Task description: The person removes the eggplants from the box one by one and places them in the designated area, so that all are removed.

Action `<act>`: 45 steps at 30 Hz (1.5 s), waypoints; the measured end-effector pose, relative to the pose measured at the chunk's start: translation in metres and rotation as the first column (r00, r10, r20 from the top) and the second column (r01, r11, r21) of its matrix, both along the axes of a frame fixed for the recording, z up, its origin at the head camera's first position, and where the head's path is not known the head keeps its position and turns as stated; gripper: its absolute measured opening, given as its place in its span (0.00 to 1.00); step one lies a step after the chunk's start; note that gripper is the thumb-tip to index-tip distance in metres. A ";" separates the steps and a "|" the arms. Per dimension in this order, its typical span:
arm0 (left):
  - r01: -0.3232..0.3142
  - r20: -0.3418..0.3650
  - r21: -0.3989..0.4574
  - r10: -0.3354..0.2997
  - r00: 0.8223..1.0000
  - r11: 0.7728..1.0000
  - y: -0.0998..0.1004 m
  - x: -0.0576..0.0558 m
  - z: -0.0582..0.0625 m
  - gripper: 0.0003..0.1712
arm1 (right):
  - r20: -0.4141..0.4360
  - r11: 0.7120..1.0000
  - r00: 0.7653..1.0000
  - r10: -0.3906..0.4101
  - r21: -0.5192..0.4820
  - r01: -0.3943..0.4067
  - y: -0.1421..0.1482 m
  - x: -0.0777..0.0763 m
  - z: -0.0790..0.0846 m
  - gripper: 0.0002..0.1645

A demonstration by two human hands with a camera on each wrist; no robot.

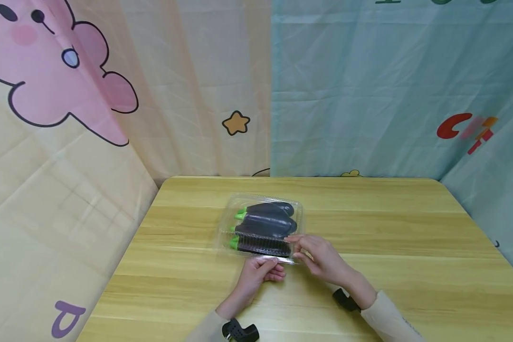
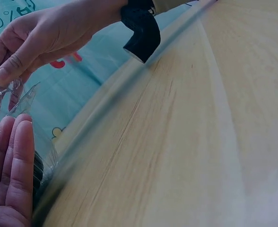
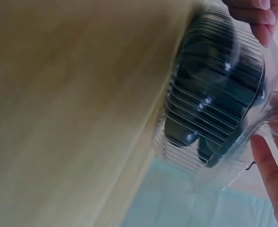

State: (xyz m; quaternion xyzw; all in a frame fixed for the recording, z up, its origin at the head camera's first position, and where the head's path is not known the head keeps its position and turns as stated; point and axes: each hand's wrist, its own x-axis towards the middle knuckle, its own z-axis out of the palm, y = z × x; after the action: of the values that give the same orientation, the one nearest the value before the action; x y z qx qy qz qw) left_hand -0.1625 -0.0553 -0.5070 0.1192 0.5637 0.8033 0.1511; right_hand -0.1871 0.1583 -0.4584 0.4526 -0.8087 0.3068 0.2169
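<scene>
Here, my right grip (image 1: pixel 318 256) pinches the near right corner of the clear container (image 1: pixel 226 221), my left grip (image 1: pixel 256 275) its near edge; inside, beyond both grips, eggplants (image 1: pixel 265 224) lie lengthwise along that edge; beneath, the surface (image 1: pixel 389 223).

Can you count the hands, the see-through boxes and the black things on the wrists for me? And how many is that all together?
Hands: 2 (left hand and right hand)
Clear box: 1
Black wrist devices: 2 (left device and right device)
Total: 5
</scene>
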 end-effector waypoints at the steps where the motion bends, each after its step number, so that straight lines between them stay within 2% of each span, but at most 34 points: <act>1: 0.001 0.000 -0.005 -0.001 1.000 1.000 0.000 0.000 0.000 0.21 | 0.008 1.000 1.000 0.003 -0.009 -0.003 0.000 0.000 0.000 0.07; 9: 0.000 0.008 -0.021 0.001 1.000 1.000 0.001 0.000 -0.002 0.22 | 0.022 1.000 1.000 -0.003 0.006 0.003 0.003 -0.001 -0.002 0.07; 17: 0.019 -0.006 -0.012 -0.019 1.000 1.000 0.001 -0.002 -0.002 0.24 | -0.016 1.000 1.000 0.016 0.006 -0.016 0.003 0.000 0.000 0.08; 31: 0.022 0.073 0.043 -0.025 0.997 0.999 -0.005 0.000 -0.001 0.27 | -0.003 1.000 1.000 0.001 0.014 -0.001 0.003 0.003 0.004 0.11; 34: -0.020 0.112 0.036 0.016 0.994 0.999 -0.012 0.002 0.002 0.26 | -0.002 1.000 1.000 0.003 0.012 -0.003 0.002 0.004 0.004 0.11; 37: -0.091 0.121 0.000 0.090 0.989 0.996 -0.022 0.002 0.004 0.24 | 0.001 1.000 1.000 0.005 0.009 -0.005 0.003 0.004 0.004 0.13; 40: -0.171 0.086 -0.049 0.175 0.981 0.984 -0.033 0.001 0.005 0.24 | -0.003 1.000 1.000 0.004 0.015 -0.004 0.003 0.004 0.005 0.13; 43: -0.271 0.062 -0.091 0.277 0.959 0.958 -0.047 0.000 0.007 0.24 | -0.014 1.000 1.000 0.002 0.028 -0.002 0.003 0.003 0.007 0.13; 45: -0.345 0.048 -0.109 0.351 0.935 0.932 -0.057 -0.002 0.008 0.22 | -0.020 0.999 1.000 0.006 0.034 -0.005 0.003 0.003 0.007 0.13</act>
State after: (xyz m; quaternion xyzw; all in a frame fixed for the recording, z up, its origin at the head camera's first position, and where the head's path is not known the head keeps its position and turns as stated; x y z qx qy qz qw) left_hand -0.1644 -0.1122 -0.4993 -0.0170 0.6095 0.7920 0.0309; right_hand -0.1844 0.1611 -0.4513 0.4615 -0.8103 0.2892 0.2163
